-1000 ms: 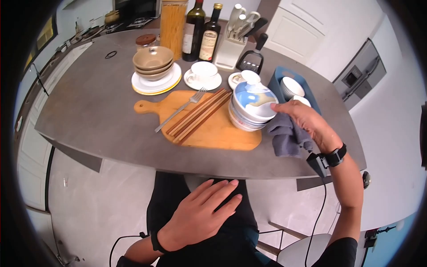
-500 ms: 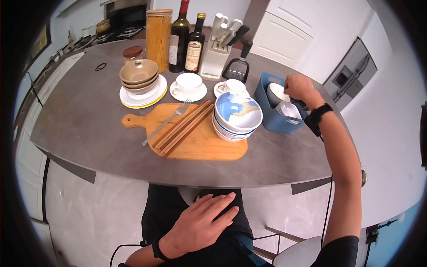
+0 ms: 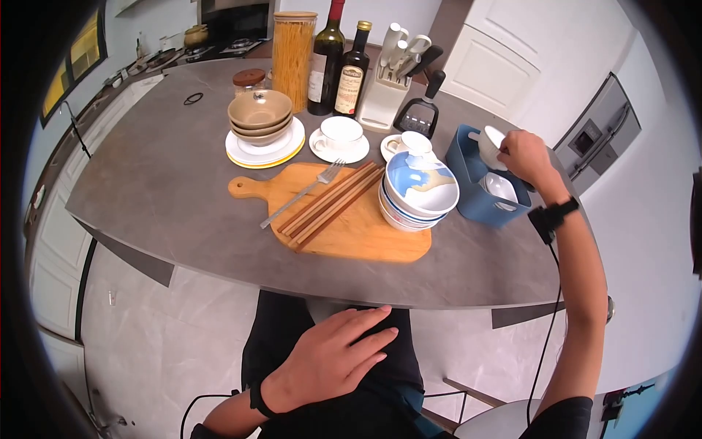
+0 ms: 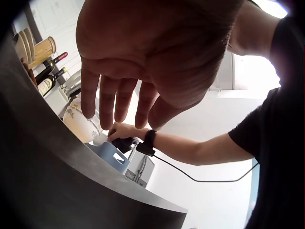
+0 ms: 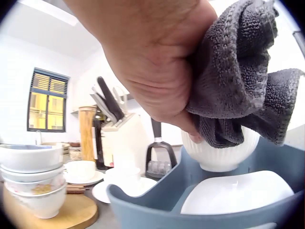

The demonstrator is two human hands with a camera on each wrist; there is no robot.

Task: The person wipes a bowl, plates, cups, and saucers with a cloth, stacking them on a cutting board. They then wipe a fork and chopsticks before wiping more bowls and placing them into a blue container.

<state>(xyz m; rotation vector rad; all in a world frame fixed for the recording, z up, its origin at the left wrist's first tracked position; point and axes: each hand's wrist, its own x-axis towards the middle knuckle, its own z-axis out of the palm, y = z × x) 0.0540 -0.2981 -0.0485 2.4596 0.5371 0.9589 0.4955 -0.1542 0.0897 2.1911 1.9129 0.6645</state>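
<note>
My right hand pinches the rim of a white ribbed bowl, tilted over the blue bin. A dark grey towel is bunched in the same hand; in the head view the hand hides it. Another white bowl lies inside the bin, below the held one. My left hand is over my lap below the table edge, its fingers stretched out and holding nothing. In the left wrist view its palm faces the camera.
Left of the bin, stacked bowls stand on the wooden cutting board beside chopsticks and a fork. Behind are cups on saucers, brown bowls on plates, bottles, a pasta jar and a knife block.
My right hand moved with the towel from beside the stacked bowls to the bin, then took hold of the ribbed bowl and raised and tilted it. My left hand stayed over my lap.
</note>
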